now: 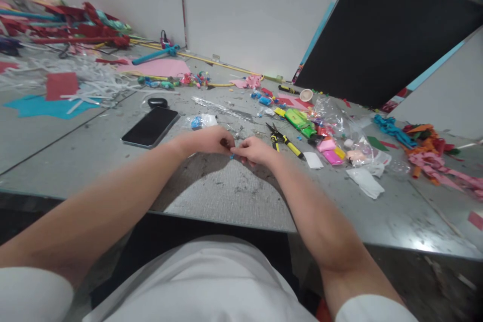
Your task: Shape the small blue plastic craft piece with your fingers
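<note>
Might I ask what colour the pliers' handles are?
The handles are yellow and black, clearest in the head view.

Craft workshop, by the looks. Grey worktable [332, 206], flecked with debris. Relative to the yellow-black pliers [293, 148]: coloured packets [333, 156] close on the right, silvery strands [222, 109] to the left, tangle of white strips [100, 74] far left, crumpled orange-and-pink pile [423, 137] far right, plain white wall panels [256, 10] behind.

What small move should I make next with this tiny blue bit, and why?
Perhaps steady the small blue piece with the left hand while adjusting it with the right hand: it shows where the two meet, and the pliers lie apart from them.
</note>
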Motion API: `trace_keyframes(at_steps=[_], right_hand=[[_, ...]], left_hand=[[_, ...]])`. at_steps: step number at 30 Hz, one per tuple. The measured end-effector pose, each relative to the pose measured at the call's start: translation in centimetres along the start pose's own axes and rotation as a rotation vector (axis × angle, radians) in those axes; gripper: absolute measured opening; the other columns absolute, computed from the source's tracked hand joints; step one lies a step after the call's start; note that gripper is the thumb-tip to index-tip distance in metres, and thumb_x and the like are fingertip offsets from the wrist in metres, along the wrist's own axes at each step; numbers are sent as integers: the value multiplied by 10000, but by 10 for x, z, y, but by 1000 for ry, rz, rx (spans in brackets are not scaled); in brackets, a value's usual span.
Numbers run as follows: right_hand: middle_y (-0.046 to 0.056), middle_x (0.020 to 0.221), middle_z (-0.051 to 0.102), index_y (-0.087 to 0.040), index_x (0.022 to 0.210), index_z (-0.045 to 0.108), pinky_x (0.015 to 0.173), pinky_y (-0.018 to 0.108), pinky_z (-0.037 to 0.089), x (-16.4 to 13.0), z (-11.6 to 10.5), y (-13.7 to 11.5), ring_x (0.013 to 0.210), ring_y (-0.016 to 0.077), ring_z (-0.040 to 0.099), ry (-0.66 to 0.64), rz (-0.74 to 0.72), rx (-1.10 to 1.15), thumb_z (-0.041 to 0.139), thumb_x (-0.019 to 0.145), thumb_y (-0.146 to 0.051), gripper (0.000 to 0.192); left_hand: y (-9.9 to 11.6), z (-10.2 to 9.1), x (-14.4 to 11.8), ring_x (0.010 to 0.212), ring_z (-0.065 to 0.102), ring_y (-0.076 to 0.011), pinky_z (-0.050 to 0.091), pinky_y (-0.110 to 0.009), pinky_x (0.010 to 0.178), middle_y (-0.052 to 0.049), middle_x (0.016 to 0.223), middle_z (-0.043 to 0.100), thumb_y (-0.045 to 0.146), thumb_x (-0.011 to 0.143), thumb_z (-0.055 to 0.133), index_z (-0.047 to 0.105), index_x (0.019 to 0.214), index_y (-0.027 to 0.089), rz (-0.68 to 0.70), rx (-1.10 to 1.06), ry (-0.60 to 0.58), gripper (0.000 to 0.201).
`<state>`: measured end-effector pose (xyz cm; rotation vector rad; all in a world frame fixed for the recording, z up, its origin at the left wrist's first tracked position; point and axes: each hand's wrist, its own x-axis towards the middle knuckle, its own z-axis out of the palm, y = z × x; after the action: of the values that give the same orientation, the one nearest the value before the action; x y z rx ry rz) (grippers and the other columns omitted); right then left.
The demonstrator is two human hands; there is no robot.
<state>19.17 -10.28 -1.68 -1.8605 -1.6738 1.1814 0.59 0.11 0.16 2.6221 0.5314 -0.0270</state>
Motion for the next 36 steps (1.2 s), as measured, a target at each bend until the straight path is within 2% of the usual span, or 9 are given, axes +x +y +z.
trace_keyframes(at_steps=[6, 12, 16, 22, 29, 36], right_hand=[[-72, 652, 607, -155, 818, 641, 497, 194, 463, -1, -1, 1, 490, 64, 524, 62, -22, -88, 720, 1066, -421, 373], [-56, 695, 636, -160, 857, 665, 557, 218, 519, 1, 3, 2, 541, 79, 567, 95, -4, -162, 719, 1064, -430, 345], [-39, 744, 662, -160, 879, 681, 617, 245, 559, 5, 6, 2, 599, 94, 605, 146, 14, -222, 712, 1063, -458, 351], [-39, 733, 659, -159, 915, 687, 604, 251, 555, 4, 6, 1, 579, 98, 606, 169, -13, -268, 644, 1089, -540, 421], [13, 920, 706, -160, 926, 689, 802, 339, 592, 11, 5, -2, 827, 159, 676, 319, -62, -488, 746, 1019, -509, 365], [3, 860, 696, -168, 929, 692, 771, 331, 585, 13, 2, -3, 765, 152, 663, 318, -20, -571, 672, 1050, -582, 432]], left_hand=[[-2, 2, 0, 892, 716, -185, 629, -385, 852, -41, 1000, 745, 423, 1029, 731, 730, 1070, 142, 14, 12, -15, 284], [2, -2, -2, 869, 715, -181, 622, -379, 848, -37, 986, 754, 424, 1019, 743, 743, 1077, 149, 12, -16, -54, 281], [1, -5, -3, 861, 693, -181, 603, -373, 835, -34, 978, 740, 419, 997, 764, 740, 1087, 151, -7, -8, -20, 283], [-4, -2, -1, 865, 689, -180, 607, -376, 841, -34, 973, 729, 427, 1004, 756, 728, 1031, 148, -40, 55, -3, 282], [-7, 1, 2, 915, 713, -189, 630, -387, 860, -49, 1038, 745, 407, 1020, 745, 733, 1096, 149, -49, 61, -10, 269], [-7, -1, -1, 876, 701, -178, 622, -374, 841, -38, 989, 736, 423, 1016, 748, 728, 1046, 152, -52, 54, -13, 274]])
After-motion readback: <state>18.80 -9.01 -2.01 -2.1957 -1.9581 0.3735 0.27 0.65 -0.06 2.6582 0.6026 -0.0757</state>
